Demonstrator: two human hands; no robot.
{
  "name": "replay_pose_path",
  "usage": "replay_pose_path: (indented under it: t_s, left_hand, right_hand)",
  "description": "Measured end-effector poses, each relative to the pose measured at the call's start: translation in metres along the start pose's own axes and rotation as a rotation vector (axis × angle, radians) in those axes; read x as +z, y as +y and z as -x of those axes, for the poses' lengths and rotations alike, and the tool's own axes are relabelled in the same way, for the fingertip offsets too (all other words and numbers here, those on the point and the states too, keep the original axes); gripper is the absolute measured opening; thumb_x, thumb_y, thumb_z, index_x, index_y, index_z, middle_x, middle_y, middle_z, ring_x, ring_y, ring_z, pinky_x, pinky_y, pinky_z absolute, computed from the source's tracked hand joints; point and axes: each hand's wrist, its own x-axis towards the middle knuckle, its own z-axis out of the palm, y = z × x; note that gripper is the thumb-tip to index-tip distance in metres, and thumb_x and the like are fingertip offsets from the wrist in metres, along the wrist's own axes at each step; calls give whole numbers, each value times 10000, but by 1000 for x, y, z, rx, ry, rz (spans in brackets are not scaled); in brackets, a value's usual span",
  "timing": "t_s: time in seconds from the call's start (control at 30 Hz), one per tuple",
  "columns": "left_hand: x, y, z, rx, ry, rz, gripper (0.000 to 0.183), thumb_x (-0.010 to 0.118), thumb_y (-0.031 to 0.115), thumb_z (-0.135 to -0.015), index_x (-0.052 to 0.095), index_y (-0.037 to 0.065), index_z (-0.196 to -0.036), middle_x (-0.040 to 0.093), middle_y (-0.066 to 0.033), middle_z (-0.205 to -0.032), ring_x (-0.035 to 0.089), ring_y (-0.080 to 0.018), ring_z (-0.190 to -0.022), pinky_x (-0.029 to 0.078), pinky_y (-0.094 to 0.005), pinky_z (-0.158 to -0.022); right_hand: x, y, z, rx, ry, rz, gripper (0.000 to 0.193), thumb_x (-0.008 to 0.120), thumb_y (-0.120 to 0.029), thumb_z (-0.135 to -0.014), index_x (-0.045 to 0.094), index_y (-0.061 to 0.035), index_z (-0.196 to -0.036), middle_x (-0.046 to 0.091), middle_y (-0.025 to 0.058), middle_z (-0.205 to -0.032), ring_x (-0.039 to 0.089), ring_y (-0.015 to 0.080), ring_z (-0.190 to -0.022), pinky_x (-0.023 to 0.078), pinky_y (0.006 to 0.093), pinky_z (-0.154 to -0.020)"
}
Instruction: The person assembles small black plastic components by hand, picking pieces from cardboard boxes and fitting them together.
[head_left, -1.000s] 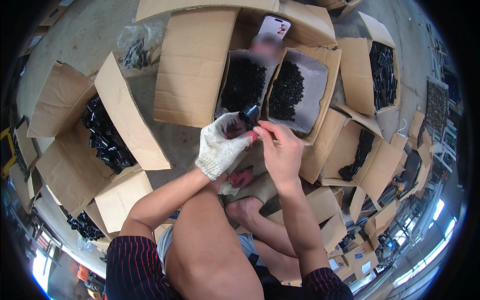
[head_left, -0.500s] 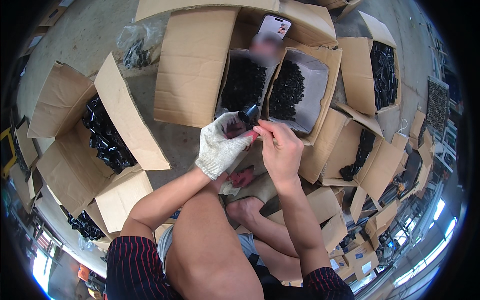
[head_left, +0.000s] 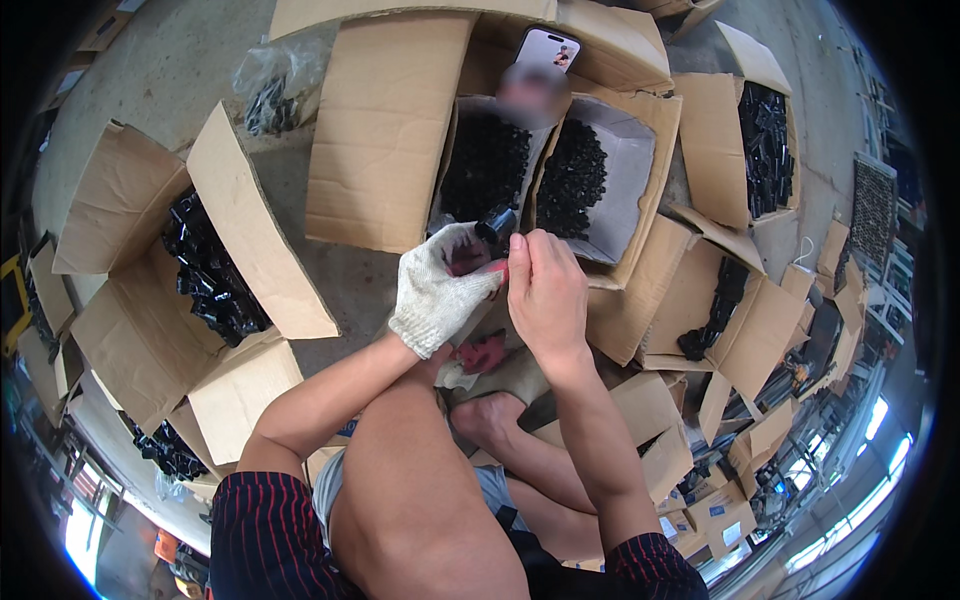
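Observation:
A short, shiny black plastic tube [head_left: 495, 225] stands tilted in the grip of my left hand [head_left: 440, 290], which wears a soiled white knit glove with red at the fingertips. The gloved fingers wrap round the tube's lower part and hide it. Bare and held upright, my right hand [head_left: 548, 295] meets the tube and the gloved thumb from the right, its fingers pressed together. Whatever those fingers pinch is hidden. Just beyond are two grey-lined trays of small black pieces: the left heap [head_left: 485, 165] and the right heap [head_left: 572, 175].
An open carton [head_left: 150, 340] of black tubes [head_left: 210, 270] stands at left. More open cartons hold black parts at right [head_left: 765, 150] and lower right [head_left: 715, 310]. A phone [head_left: 548, 48] leans behind the trays. A clear plastic bag [head_left: 275, 90] lies on the floor.
My right hand has shifted slightly left and up, turning so its back shows and its fingers come against the tube. My left hand still holds the tube in nearly the same place.

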Motion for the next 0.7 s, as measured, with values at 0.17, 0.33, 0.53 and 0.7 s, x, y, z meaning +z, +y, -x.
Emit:
replay_pose_path:
  t_s: [0.17, 0.33, 0.53, 0.7]
  left_hand:
    - [0, -1, 0, 14, 20, 0, 453, 903, 217, -760, 699, -15, -1091, 731, -73, -858, 653, -83, -766, 572, -282, -733]
    - [-1, 7, 2, -52, -15, 72, 382, 892, 143, -787, 695, -3, -1080, 705, -33, -862, 630, -70, -804, 569, -270, -745]
    - [-1, 6, 1, 15, -16, -13, 507, 907, 200, -764, 690, -27, -1162, 745, -78, -910, 672, -92, -836, 582, -290, -779]
    - [5, -5, 4, 84, 20, 31, 437, 876, 95, -798, 689, -22, -1176, 738, -56, -961, 670, -101, -870, 576, -280, -815]
  right_hand:
    - [-8, -1, 4, 78, -79, 5, 285, 618, -238, -1021, 584, -11, -854, 630, 165, -862, 617, 376, -811, 498, 479, -718]
    - [-9, -1, 4, -38, -11, -55, 307, 622, -291, -1017, 595, -21, -872, 624, 155, -854, 627, 373, -818, 505, 481, -703]
    - [-14, 4, 5, -54, -95, 48, 275, 668, -304, -975, 595, -42, -935, 610, 137, -889, 628, 365, -838, 518, 468, -706]
    - [-15, 8, 6, -132, -84, 50, 186, 630, -205, -941, 574, -39, -878, 585, 162, -873, 614, 356, -812, 530, 463, -677]
